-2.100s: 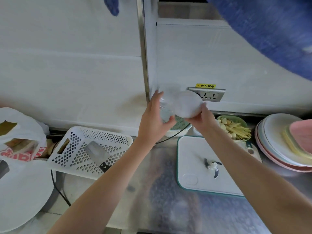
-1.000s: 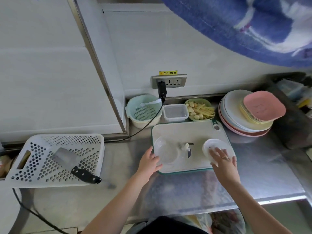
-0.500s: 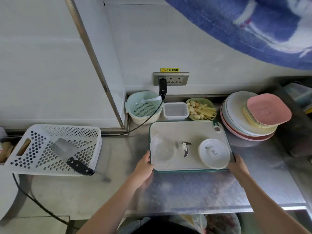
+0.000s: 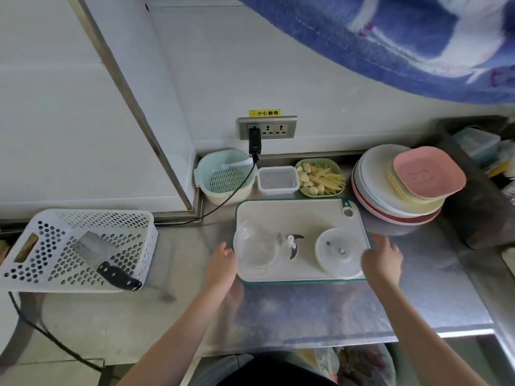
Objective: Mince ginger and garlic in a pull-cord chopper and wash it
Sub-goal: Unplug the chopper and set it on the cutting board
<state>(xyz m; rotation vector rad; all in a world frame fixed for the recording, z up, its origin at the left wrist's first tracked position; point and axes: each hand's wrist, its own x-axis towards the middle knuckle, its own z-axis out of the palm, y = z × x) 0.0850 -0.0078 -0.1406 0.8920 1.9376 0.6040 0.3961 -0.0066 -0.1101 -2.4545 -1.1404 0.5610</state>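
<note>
Steel bench, one, along a white wall. Cutting board, white with green rim, lay toward the bench's rear right, its hanging hole at the far right corner. On the board's near left corner stood the clear chopper bowl, upright, nothing showing inside. Blade unit, white hub with dark curved blades, lay at the board's middle, just beside the bowl. Chopper lid, white and round, lay flat at the board's near right corner, slightly overhanging the near edge. Left hand sat at the board's left edge, fingers loosely bent against the rim beside the bowl, gripping nothing that could be made out. Right hand sat at the board's right edge, fingers spread and blurred; whether they touched the board or lid could not be told. Green dish of peeled garlic cloves and ginger strips stood at the bench's rear edge behind the board. Clear lidded box stood to its left, then a pale green colander bowl. Stacked plates, pink square one uppermost, occupied the rear right. White perforated basket at the bench's left end held a cleaver. Black plug sat in the wall socket, cord trailing left.
</note>
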